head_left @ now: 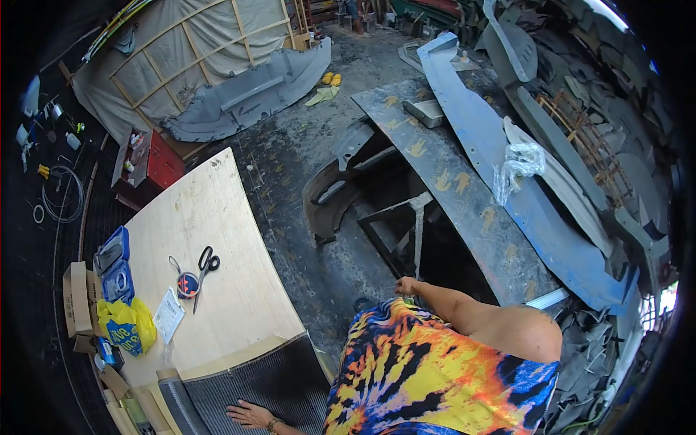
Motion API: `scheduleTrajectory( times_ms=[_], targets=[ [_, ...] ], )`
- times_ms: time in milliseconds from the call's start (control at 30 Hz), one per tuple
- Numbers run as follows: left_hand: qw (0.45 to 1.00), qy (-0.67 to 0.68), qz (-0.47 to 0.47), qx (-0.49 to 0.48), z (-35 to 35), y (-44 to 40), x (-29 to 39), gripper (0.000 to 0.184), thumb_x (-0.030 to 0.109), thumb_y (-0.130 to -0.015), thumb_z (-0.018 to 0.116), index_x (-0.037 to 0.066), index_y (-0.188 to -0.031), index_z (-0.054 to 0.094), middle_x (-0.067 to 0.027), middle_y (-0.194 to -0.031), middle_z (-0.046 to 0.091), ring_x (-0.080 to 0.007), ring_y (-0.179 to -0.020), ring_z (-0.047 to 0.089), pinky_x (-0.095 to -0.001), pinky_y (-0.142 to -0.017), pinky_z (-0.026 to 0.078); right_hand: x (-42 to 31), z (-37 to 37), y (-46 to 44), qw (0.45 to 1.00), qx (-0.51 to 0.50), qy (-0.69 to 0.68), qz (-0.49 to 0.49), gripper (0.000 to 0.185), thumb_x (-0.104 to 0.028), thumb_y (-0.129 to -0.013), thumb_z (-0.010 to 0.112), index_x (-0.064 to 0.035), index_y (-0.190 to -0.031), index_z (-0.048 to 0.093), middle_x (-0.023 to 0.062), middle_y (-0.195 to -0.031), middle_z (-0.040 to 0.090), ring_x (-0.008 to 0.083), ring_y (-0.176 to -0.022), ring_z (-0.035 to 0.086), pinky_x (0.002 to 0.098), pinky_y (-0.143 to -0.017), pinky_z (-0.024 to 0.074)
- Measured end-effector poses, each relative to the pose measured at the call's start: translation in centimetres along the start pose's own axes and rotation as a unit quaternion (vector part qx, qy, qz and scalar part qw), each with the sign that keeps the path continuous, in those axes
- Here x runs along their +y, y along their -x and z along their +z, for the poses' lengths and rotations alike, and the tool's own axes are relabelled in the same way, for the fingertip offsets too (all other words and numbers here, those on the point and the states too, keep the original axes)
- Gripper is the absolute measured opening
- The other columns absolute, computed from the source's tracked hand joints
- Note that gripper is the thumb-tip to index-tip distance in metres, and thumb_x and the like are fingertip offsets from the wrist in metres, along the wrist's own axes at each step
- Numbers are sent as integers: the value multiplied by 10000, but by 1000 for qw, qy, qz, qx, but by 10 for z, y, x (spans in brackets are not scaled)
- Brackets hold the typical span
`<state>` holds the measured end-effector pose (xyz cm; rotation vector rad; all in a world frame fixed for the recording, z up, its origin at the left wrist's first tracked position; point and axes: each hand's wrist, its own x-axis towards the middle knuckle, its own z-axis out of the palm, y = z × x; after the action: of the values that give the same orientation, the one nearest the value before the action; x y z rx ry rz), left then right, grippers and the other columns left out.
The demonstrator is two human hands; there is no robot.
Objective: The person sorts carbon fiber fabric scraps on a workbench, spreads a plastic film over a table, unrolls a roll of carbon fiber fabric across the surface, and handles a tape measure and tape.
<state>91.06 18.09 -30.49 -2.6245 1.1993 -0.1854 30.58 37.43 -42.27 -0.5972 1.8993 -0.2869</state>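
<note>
Dark woven fabric [272,384], partly rolled at its left end, covers the near part of a light wooden board [217,217]. My left hand [250,415] rests flat on this fabric with its fingers spread. Away from the board, my right hand [406,286] hangs beside my body with its fingers curled; whether they hold anything is hidden. Black-handled scissors [206,272] lie on the board beside a round tape measure [188,284] and a white printed sheet [169,315].
A yellow bag [127,326], an open blue case [114,268] and a cardboard box [78,301] line the board's left edge. Beyond stands a red toolbox [151,167]. At right, a metal-topped table [464,181] carries long blue-grey panels [478,152].
</note>
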Motion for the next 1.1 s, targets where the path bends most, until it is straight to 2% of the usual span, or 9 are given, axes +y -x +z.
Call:
scheduleTrajectory(
  times_ms=[133,200,533,667,733,767,800,867,1100],
  targets=[
    [1000,-5,4,8,3,-3,-2,658,585,-944,139,200,-1478,158,-42,-1538,140,-286,-1405,154,-522,-1114,114,-8,-3,8,1000,-13,-15,16,277,-280,-803,623,-72,-985,641,98,-861,672,222,-758,673,366,-601,535],
    [966,82,112,218,-25,25,-5,542,464,-961,348,68,-1303,492,-173,-1333,480,-347,-1206,471,-517,-1002,333,-6,-3,4,1000,-12,-13,20,274,-279,-801,625,-73,-981,643,97,-855,671,218,-750,672,366,-599,535],
    [951,34,94,293,15,-4,-18,540,542,-932,367,176,-1299,519,-95,-1306,530,-304,-1177,517,-515,-962,371,-40,-8,5,996,-69,-54,-7,194,-219,-807,563,-85,-913,654,42,-735,625,163,-596,591,323,-527,490],
    [919,-37,93,382,5,-3,-12,559,546,-926,385,149,-1293,526,-88,-1271,555,-269,-1099,563,-450,-916,413,-172,-174,63,924,-2,-179,-338,180,-223,-880,568,-59,-947,594,56,-797,638,139,-631,606,294,-537,506],
    [911,-65,102,394,-6,-1,-8,559,541,-928,389,134,-1285,532,-93,-1262,558,-257,-1051,579,-425,-893,423,-195,-293,81,895,105,-244,-357,237,-237,-850,605,-50,-995,589,76,-828,630,143,-605,601,283,-505,497],
    [905,-82,99,406,-4,2,-8,555,535,-931,385,131,-1284,531,-100,-1267,552,-256,-1043,582,-423,-891,424,-187,-363,68,874,355,-23,-332,342,-270,-792,658,-43,-1034,576,77,-813,612,151,-598,579,289,-495,483],
    [897,-102,92,420,-2,2,-9,552,530,-935,380,129,-1283,530,-108,-1272,547,-254,-1035,585,-421,-890,424,-214,-397,113,881,432,-53,-187,480,-275,-731,704,-29,-1110,541,87,-830,588,156,-612,556,298,-481,464],
    [903,-83,88,413,-3,2,-6,550,521,-939,374,124,-1291,519,-123,-1286,533,-253,-1020,588,-415,-878,432,-197,-475,126,831,509,-159,-157,819,-122,-686,745,-174,-1379,312,104,-851,536,198,-620,513,422,-571,494],
    [905,-88,92,406,52,-20,-23,564,533,-930,392,131,-1313,492,-121,-1317,511,-263,-1064,576,-421,-873,433,-179,-515,177,850,501,-141,84,921,20,-755,544,-395,-1449,104,91,-660,518,169,-502,497,370,-487,463]
  ],
)
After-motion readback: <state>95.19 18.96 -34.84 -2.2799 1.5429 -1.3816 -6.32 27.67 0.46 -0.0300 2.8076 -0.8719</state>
